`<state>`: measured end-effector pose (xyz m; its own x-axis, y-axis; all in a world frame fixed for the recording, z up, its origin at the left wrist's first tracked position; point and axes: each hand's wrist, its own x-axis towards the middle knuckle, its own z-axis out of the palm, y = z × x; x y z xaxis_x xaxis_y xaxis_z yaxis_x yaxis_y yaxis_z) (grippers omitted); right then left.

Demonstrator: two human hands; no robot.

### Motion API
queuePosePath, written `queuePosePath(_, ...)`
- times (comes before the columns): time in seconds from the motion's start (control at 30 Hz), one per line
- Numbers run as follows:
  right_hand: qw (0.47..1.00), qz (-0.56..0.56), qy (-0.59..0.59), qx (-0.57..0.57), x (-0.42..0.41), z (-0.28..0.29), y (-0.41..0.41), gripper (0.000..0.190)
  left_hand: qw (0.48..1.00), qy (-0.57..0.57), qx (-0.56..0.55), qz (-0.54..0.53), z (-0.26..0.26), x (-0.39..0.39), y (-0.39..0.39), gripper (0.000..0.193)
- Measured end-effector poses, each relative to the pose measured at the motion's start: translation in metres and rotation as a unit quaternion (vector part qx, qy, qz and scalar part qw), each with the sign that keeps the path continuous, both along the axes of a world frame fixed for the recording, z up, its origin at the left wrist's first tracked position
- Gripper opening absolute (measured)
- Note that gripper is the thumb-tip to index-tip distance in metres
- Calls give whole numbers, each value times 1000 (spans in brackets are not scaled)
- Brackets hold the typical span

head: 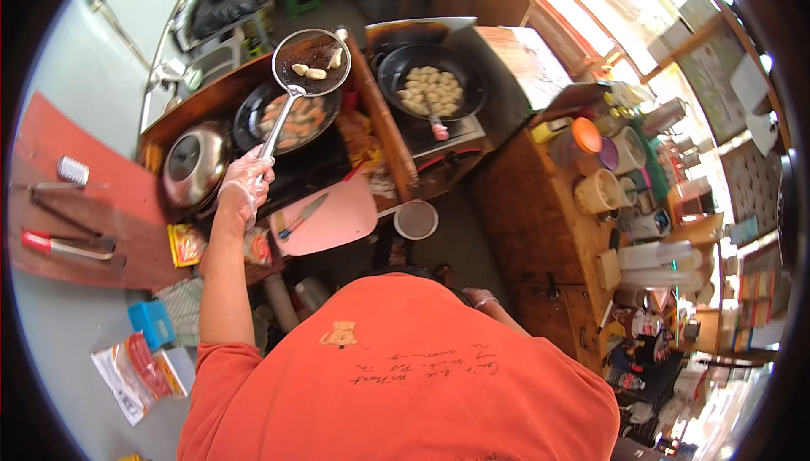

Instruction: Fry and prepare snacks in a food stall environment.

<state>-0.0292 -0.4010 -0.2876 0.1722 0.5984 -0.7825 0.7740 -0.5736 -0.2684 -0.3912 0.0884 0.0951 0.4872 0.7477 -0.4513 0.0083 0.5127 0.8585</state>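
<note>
My left hand (247,184), in a clear plastic glove, grips the metal handle of a wire-mesh skimmer (319,43). A few pale food pieces (310,72) lie in the mesh. The skimmer is held above the far rim of a black frying pan (243,120), which holds orange-brown pieces (292,120). Further right, a black wok (473,81) holds many pale, lumpy pieces (430,89). A utensil with a pink handle end (440,132) rests in it. My right hand (484,298), also gloved, hangs low at my side, partly hidden by my shirt; its fingers are unclear.
A pink cutting board (354,220) with a knife (307,213) lies at the counter's near edge, next to a round sieve (416,219). A wooden divider (383,126) separates the burners. Left stands a domed metal lid (196,163). Containers crowd the right-hand wooden counter (573,233).
</note>
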Motion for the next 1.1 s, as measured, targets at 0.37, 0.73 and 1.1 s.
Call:
queuePosePath(0.37, 939, -323, 104, -62, 31, 50, -11, 37, 777, 245, 571, -98, -82, 240, -7, 15)
queuePosePath(0.73, 997, -6, -31, -74, 92, -30, -57, 39, 985, -28, 167, 35, -76, 229, -39, 28)
queuePosePath(1.1, 856, -485, 175, -27, 115, 44, 22, 23, 809, 430, 345, 205, -53, 3, -24, 26)
